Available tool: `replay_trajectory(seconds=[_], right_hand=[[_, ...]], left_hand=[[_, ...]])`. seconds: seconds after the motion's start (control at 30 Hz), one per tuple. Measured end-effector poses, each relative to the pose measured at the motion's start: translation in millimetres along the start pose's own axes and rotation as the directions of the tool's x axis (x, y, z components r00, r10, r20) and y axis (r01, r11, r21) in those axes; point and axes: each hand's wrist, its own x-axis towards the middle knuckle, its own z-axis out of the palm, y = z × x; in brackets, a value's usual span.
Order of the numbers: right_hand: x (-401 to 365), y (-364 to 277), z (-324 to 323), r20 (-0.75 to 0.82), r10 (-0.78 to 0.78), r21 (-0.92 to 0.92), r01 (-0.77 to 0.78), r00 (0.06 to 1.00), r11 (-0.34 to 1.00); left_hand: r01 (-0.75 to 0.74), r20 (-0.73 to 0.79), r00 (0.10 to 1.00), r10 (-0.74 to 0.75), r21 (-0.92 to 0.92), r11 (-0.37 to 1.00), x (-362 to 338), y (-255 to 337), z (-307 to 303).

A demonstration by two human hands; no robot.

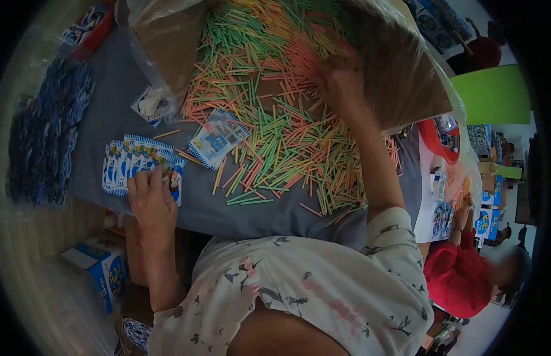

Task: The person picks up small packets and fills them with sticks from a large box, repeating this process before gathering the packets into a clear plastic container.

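My left hand (pixel 152 196) is closed, its bent fingers over the right end of an overlapping row of small blue-and-white packets (pixel 117 169); its fingertips press on the top packet. At the upper part of the pile, my right hand (pixel 342 83) has its fingers curled down among thin pink, green and yellow sticks (pixel 287 130). How many sticks it grasps is hidden by the fingers. Between my hands a clear-fronted packet (pixel 218 137) lies against the pile's left edge. Another packet (pixel 151 105), with whitish contents, lies farther back.
Left of me is a clear bag of blue-and-white packets (pixel 50 130). Red baskets (pixel 432 141) stand at the right and far left. A plastic-lined cardboard box (pixel 406 71) opens onto the pile. A co-worker in a red top (pixel 459 279) works at the right.
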Motion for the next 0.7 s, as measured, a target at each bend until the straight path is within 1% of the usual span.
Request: replay_trajectory(seconds=[0.07, 0.1, 0.17, 0.2, 0.27, 0.3, 0.37, 0.4, 0.47, 0.5, 0.57, 0.6, 0.63, 0.67, 0.7], right_hand=[[4.6, 15.3, 13.4, -0.054, 0.074, -0.145, -0.082, 0.996, 0.986], [8.6, 16.8, 13.7, -0.054, 0.076, -0.146, -0.083, 0.996, 0.986], [18.4, 12.8, 14.9, 0.148, 0.111, -0.315, -0.060, 0.983, 0.947], [23.3, 10.9, 18.7, 0.150, 0.108, -0.310, -0.056, 0.983, 0.949], [29.7, 7.7, 25.2, 0.176, 0.188, -0.332, -0.122, 0.966, 0.935], [29.3, 5.8, 29.1, 0.175, 0.193, -0.335, -0.126, 0.965, 0.934], [24.7, 6.5, 38.4, 0.087, 0.183, -0.413, -0.132, 0.979, 0.901], [21.4, 9.8, 39.8, 0.093, 0.189, -0.417, -0.134, 0.978, 0.899], [20.9, 11.6, 44.3, 0.142, 0.215, -0.319, -0.160, 0.966, 0.934], [21.9, 10.9, 45.4, 0.146, 0.202, -0.313, -0.149, 0.968, 0.938], [23.7, 15.0, 44.4, 0.150, 0.208, -0.319, -0.151, 0.967, 0.936], [26.1, 19.7, 42.5, 0.149, 0.200, -0.315, -0.145, 0.968, 0.938], [30.2, 26.5, 40.3, 0.120, 0.229, -0.165, -0.208, 0.966, 0.964], [31.6, 35.0, 39.7, 0.110, 0.242, -0.084, -0.234, 0.964, 0.969], [33.1, 43.5, 39.1, 0.100, 0.255, -0.003, -0.256, 0.962, 0.967]], left_hand=[[0.001, -0.060, 0.998, 0.013, 0.221, 0.975, 7.1, 16.4, -3.8], [-0.001, -0.059, 0.998, 0.014, 0.220, 0.976, 13.6, 22.2, -5.0], [-0.180, -0.116, 0.976, 0.182, 0.035, 0.983, 31.9, 33.7, -3.3], [-0.175, -0.115, 0.977, 0.178, 0.038, 0.984, 40.6, 44.5, 2.8], [-0.257, 0.063, 0.962, 0.266, -0.123, 0.959, 57.0, 66.1, 20.5], [-0.262, 0.063, 0.961, 0.271, -0.125, 0.957, 60.7, 67.7, 33.1], [-0.333, 0.043, 0.942, 0.333, -0.007, 0.943, 63.5, 71.1, 59.3], [-0.336, 0.047, 0.940, 0.337, -0.015, 0.942, 62.6, 74.6, 61.8], [-0.349, -0.017, 0.937, 0.350, 0.041, 0.936, 57.7, 77.5, 64.4], [-0.337, -0.016, 0.941, 0.338, 0.046, 0.940, 55.8, 76.7, 63.2], [-0.330, -0.078, 0.943, 0.322, -0.125, 0.936, 56.2, 73.4, 57.8], [-0.324, -0.079, 0.945, 0.316, -0.121, 0.938, 57.0, 70.8, 54.9], [-0.304, -0.097, 0.952, 0.289, -0.219, 0.927, 58.3, 67.6, 51.8], [-0.282, -0.111, 0.959, 0.260, -0.315, 0.906, 59.5, 64.8, 48.7], [-0.275, -0.110, 0.961, 0.254, -0.311, 0.909, 61.1, 62.6, 45.1]])
